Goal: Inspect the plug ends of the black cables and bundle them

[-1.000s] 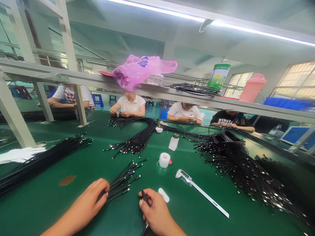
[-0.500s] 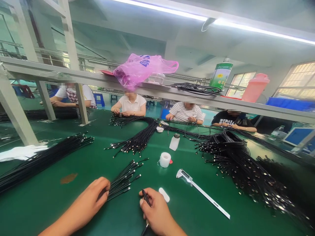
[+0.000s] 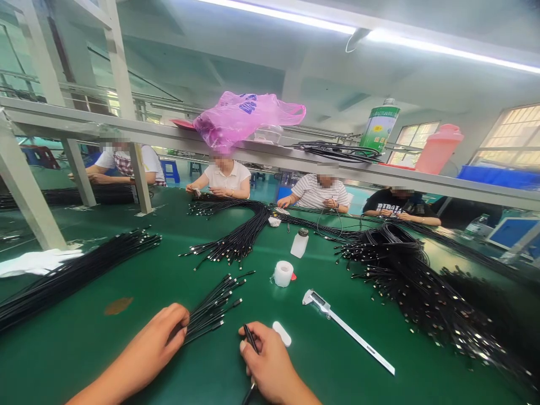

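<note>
Cables (image 3: 211, 306), a small black fan of them with metal-tipped ends, lie near the front edge of the green worktop (image 3: 126, 275), their near ends gathered under the left hand (image 3: 158, 340), whose fingers are curled together and clamped on the bunch. Just beside it the right hand (image 3: 270, 365) has thumb and fingers pinched shut on a single cable (image 3: 250, 339) that sticks up between them, with a small white piece (image 3: 282, 333) touching the worktop just past its knuckles. Judging by how things lie, the work is at an early stage: one cable is in hand, the small fan waits next, and far larger heaps remain, a long bundle (image 3: 76, 270) toward the left edge, another bundle (image 3: 236, 239) in the middle and a big pile (image 3: 422, 292) along the right edge. A caliper (image 3: 346, 329) and a tape roll (image 3: 283, 273) sit between the hands and those heaps, untouched. Other people sit at the far edge
</note>
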A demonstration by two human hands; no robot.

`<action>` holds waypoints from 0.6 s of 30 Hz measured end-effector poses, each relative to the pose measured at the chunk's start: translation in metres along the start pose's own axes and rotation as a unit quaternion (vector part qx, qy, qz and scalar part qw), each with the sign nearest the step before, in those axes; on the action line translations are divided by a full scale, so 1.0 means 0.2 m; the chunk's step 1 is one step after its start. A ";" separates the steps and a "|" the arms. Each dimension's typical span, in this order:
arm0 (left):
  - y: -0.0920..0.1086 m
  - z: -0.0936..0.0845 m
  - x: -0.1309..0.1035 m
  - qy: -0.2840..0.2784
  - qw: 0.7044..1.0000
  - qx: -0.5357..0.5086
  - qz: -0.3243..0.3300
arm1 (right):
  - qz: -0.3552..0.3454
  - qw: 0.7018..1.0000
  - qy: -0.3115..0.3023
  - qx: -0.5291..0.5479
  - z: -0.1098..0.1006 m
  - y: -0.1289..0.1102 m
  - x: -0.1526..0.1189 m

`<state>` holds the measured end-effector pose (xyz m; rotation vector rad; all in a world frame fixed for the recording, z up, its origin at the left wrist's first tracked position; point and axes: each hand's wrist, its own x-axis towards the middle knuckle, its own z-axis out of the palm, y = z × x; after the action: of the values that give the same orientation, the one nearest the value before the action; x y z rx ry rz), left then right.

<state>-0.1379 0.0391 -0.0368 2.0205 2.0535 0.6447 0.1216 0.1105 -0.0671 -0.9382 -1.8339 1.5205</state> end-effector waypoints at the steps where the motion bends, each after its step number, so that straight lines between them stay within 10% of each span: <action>1: 0.00 0.00 0.00 0.000 1.000 0.001 -0.001 | 0.000 1.000 0.000 0.001 0.00 0.00 0.00; 18: 0.03 -0.01 -0.01 0.008 1.000 -0.026 -0.014 | 0.000 1.000 -0.002 -0.002 0.00 0.01 0.00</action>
<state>-0.1325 0.0368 -0.0321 1.9611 2.0473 0.7050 0.1227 0.1112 -0.0699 -0.9375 -1.8408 1.5204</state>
